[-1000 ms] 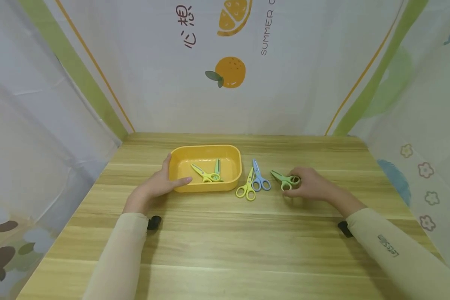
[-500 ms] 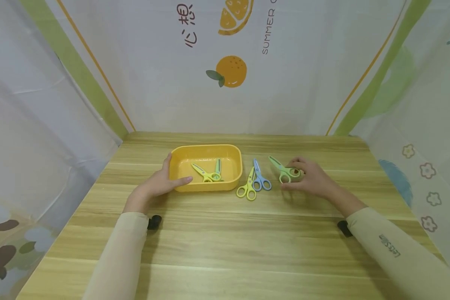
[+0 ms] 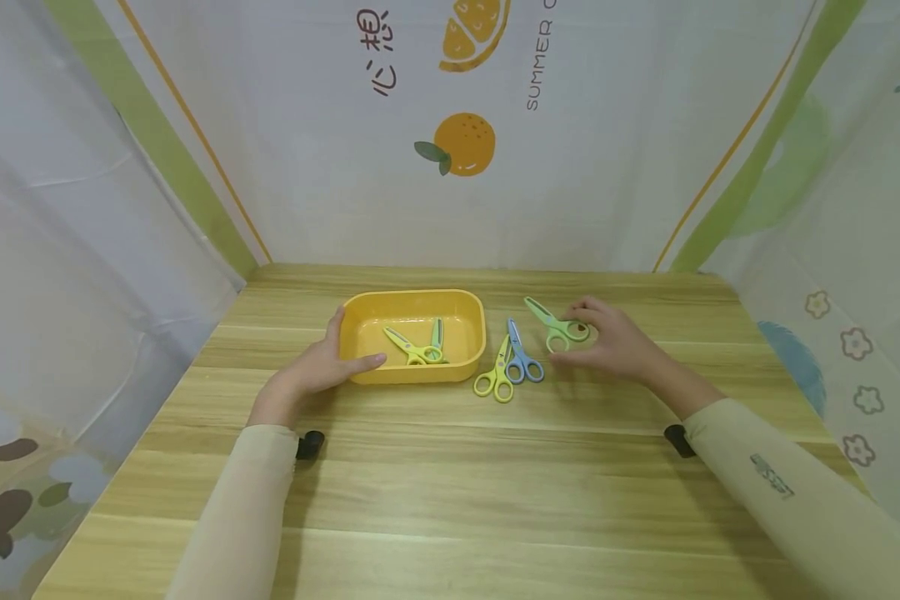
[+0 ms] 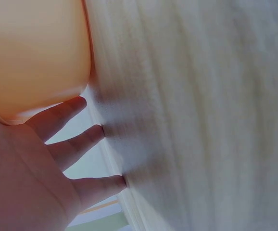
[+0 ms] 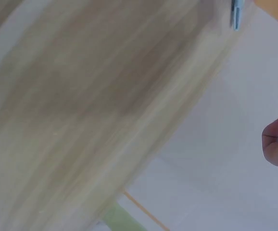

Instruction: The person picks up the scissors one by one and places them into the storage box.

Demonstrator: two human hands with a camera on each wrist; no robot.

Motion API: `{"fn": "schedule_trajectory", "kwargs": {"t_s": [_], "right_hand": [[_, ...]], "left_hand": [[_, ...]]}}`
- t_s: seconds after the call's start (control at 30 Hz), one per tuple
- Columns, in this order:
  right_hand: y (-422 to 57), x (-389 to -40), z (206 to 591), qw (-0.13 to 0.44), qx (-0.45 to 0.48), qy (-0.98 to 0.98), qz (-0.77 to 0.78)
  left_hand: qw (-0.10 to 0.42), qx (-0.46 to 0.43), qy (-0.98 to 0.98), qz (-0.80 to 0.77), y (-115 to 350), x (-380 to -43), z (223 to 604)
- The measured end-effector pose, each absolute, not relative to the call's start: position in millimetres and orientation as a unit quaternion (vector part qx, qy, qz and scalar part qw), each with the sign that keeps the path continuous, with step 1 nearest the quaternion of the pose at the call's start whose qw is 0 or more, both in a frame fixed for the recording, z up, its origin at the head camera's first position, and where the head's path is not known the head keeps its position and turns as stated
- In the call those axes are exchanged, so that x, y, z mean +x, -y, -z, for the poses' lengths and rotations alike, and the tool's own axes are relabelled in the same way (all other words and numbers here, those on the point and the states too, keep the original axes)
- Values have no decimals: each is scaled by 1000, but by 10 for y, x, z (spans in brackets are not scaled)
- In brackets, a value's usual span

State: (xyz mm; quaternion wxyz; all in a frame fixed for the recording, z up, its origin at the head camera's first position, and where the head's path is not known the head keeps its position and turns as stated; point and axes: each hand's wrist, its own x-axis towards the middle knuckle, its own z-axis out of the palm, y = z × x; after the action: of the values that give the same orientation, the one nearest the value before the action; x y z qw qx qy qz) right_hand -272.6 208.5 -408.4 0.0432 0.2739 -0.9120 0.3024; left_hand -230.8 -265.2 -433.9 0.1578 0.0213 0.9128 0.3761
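Observation:
My left hand (image 3: pixel 303 371) holds the near left corner of a yellow plastic tray (image 3: pixel 453 369), thumb over the front rim. In the left wrist view, fingers (image 4: pixel 98 190) spread along the outer wall, tips down at the tabletop. Inside the tray lie yellow scissors (image 3: pixel 399 340) across green scissors (image 3: pixel 438 335). My right hand (image 3: pixel 611 337) pinches another pair of green scissors (image 3: pixel 542 313) by the handle loops, blades pointing up and left. Between that hand and the tray, blue scissors (image 3: pixel 516 337) lie against yellow scissors (image 3: pixel 502 358) on the table.
The wooden table (image 3: pixel 450 483) runs back to a hanging white curtain (image 3: pixel 585 183) with printed oranges. More printed cloth hangs at both sides. A black wrist strap part (image 3: pixel 310 445) shows at the left cuff.
My right hand has moved up and left with the green scissors, bringing them nearer the blue scissors. My left hand and the tray have stayed in place.

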Motion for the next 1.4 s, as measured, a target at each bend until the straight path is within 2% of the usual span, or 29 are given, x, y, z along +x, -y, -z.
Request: {"fn": "schedule_trajectory", "kwargs": {"t_s": [0.8,1.4], "right_hand": [[-1734,-2729,3809,20,275,904,-325],[-1440,-2753,3724,17,313,894,-319]], "left_hand": [[161,17,-915,-370,2664,-2324,4349],[166,10,-916,-365,2654,-2309,4344]]}}
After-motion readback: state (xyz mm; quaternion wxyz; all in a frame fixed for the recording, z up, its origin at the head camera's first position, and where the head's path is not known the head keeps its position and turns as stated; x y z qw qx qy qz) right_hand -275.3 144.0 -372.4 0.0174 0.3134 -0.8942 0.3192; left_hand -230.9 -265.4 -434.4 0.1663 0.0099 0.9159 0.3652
